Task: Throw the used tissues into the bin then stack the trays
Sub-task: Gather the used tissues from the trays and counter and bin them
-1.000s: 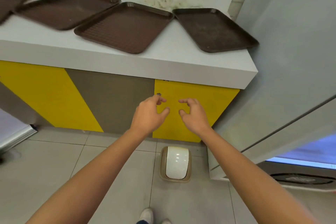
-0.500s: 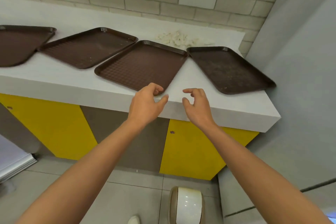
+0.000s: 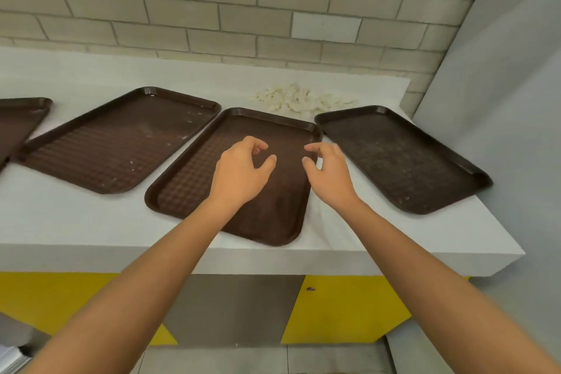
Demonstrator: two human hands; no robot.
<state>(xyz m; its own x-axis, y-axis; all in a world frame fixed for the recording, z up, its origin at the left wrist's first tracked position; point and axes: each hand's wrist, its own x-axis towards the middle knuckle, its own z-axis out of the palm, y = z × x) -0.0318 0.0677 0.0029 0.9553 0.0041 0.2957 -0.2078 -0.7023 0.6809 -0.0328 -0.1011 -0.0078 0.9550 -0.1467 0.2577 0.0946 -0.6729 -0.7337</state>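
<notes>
Though blurred, seemingly tissues (image 3: 299, 99) beyond right hand (image 3: 329, 174).

The middle tray (image 3: 182, 191) and the left tray (image 3: 121, 149) are dark brown with a small waffle grid. The right tray (image 3: 400, 161) is a duller, speckled brown. The counter (image 3: 76, 222) is white, the tissues (image 3: 297, 99) off-white, the wall (image 3: 212, 9) beige brick, and the cabinet front (image 3: 343, 313) yellow and grey-brown.
</notes>
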